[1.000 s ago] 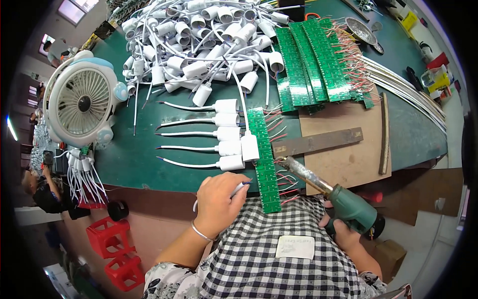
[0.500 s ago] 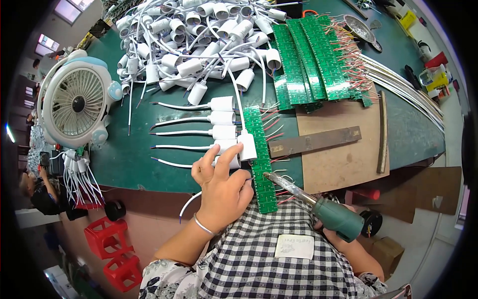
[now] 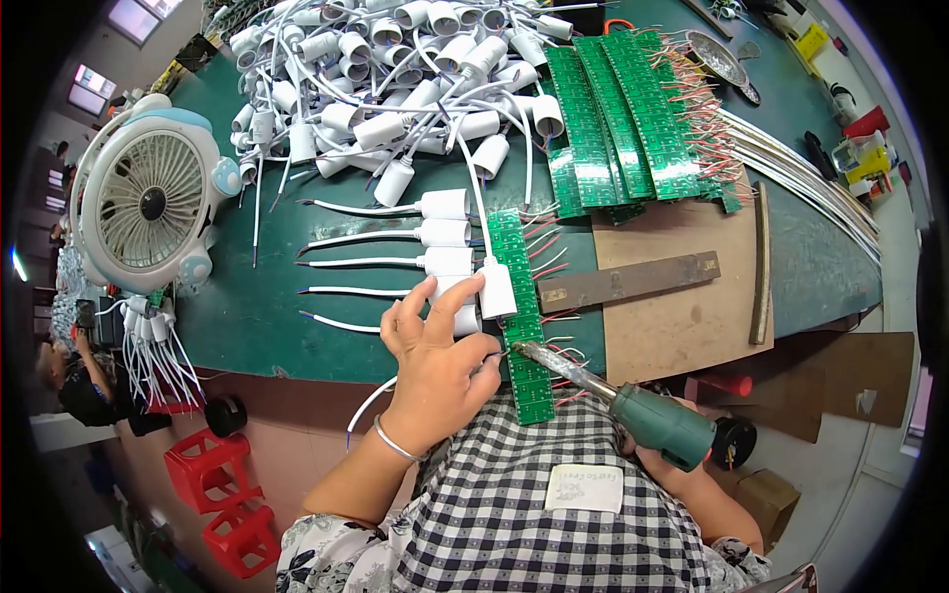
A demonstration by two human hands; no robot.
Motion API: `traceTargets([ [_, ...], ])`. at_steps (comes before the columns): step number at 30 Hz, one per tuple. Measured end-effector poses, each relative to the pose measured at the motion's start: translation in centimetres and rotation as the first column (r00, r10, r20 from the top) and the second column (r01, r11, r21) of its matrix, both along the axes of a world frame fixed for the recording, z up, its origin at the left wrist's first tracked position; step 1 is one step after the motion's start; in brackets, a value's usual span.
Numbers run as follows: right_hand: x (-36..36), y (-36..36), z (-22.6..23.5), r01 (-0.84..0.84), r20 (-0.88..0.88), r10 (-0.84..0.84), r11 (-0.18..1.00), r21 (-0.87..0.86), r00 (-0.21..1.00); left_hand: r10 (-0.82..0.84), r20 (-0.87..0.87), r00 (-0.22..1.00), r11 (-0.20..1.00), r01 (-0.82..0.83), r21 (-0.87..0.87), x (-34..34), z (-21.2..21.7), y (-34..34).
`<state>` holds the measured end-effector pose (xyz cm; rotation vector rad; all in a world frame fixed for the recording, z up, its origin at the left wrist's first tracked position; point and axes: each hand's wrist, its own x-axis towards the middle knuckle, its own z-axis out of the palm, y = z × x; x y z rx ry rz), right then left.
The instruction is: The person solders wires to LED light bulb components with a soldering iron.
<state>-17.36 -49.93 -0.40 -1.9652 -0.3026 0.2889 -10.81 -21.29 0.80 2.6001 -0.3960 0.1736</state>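
Observation:
My left hand (image 3: 435,366) pinches a thin wire at the left edge of a narrow green circuit board strip (image 3: 521,296). A white cord (image 3: 368,413) shows below that hand; its other end is hidden. My right hand (image 3: 672,469), partly hidden behind the handle, grips a green-handled soldering iron (image 3: 657,427). The iron's tip meets the strip close to the pinched wire. One white lamp holder (image 3: 497,289) lies over the strip, its cord running up. Several more lamp holders (image 3: 445,233) lie in a row left of the strip, some covered by my left fingers.
A heap of white lamp holders (image 3: 395,89) fills the back. Green board strips with red wires (image 3: 618,119) are stacked at the back right. A dark bar (image 3: 633,280) lies across a brown board (image 3: 682,336). A fan (image 3: 153,203) stands at left.
The soldering iron has shifted slightly left along with its tip, further onto the strip. My left hand keeps its pinch at the board's edge.

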Motion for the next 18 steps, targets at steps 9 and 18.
traceTargets([
  [9,0.1,0.3,0.4,-0.014,0.132,0.025,0.996,-0.084,0.991,0.003,0.005,1.0,1.0,-0.003,0.015,0.1,-0.1,-0.2],
  [18,0.1,-0.3,0.2,-0.01,-0.034,0.012,0.998,0.069,0.999,0.007,0.002,1.0,1.0,-0.007,0.017,0.2,-0.1,-0.1],
])
